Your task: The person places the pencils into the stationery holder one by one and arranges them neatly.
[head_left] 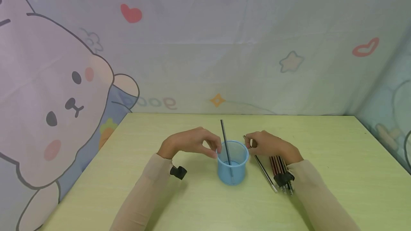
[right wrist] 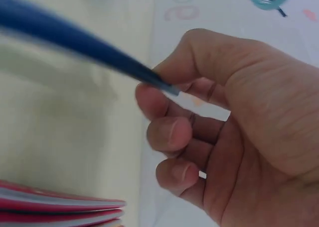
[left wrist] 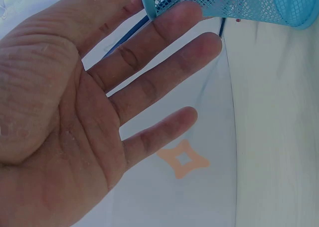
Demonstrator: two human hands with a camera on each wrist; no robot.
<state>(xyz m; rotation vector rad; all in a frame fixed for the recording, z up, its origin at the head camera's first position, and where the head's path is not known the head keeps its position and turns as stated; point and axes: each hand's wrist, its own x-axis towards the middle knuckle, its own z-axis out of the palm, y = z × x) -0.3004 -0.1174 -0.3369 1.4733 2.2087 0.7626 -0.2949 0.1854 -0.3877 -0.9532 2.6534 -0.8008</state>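
A blue mesh pen holder (head_left: 232, 174) stands upright on the table with one dark pencil (head_left: 226, 142) leaning inside it. At its left rim is my left hand (head_left: 196, 141), thumb and index finger meeting at the edge; the other fingers (left wrist: 164, 77) are spread and fairly straight. My right hand (head_left: 264, 143), just right of the holder, pinches the end of another dark pencil (head_left: 265, 174) between thumb and index finger. That pencil slants toward the front, its pale end low near the table. Beneath the right wrist lies a bundle of striped pencils (head_left: 277, 167), partly hidden.
The pale yellow-green table (head_left: 192, 206) runs back to a printed cloth backdrop (head_left: 208, 63). A black wrist camera (head_left: 178, 172) sits on the left wrist, and another black camera (head_left: 284, 179) on the right wrist overlaps the pencil bundle.
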